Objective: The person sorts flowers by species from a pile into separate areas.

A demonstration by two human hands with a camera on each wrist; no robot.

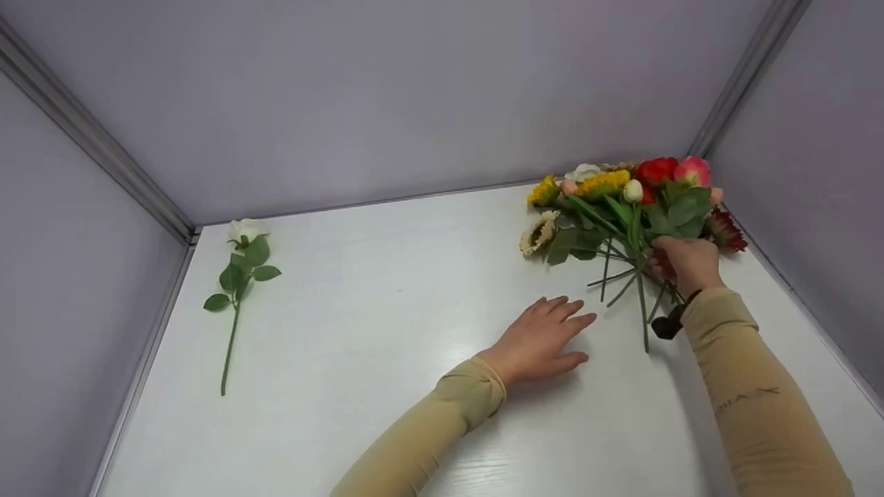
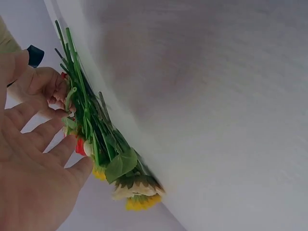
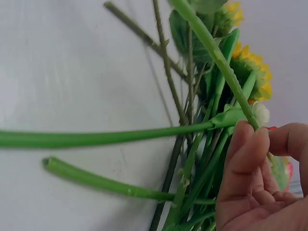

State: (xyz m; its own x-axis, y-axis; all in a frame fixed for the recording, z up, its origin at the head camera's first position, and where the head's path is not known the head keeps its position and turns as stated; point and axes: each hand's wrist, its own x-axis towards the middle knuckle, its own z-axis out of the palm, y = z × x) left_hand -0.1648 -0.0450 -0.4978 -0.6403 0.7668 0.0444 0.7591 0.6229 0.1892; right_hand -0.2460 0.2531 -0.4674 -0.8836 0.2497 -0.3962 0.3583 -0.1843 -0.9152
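A pile of artificial flowers (image 1: 603, 185) lies at the table's back right, with yellow, cream, white, red and pink heads and green stems pointing forward. My right hand (image 1: 690, 264) is at the right part of the pile. Between its thumb and forefinger it pinches a green flower stem (image 3: 224, 65); which head belongs to that stem cannot be made out. My left hand (image 1: 542, 342) hovers in front of the stems, palm down, fingers spread and holding nothing. Away at the left, a single white rose (image 1: 246, 229) lies on the table, its leafy stem toward me.
The white table (image 1: 359, 310) has grey walls (image 1: 414, 103) at the back and both sides. A dark red flower (image 1: 726, 231) lies at the pile's right edge, near the right wall. A dark band-like object (image 1: 668, 324) is at my right wrist.
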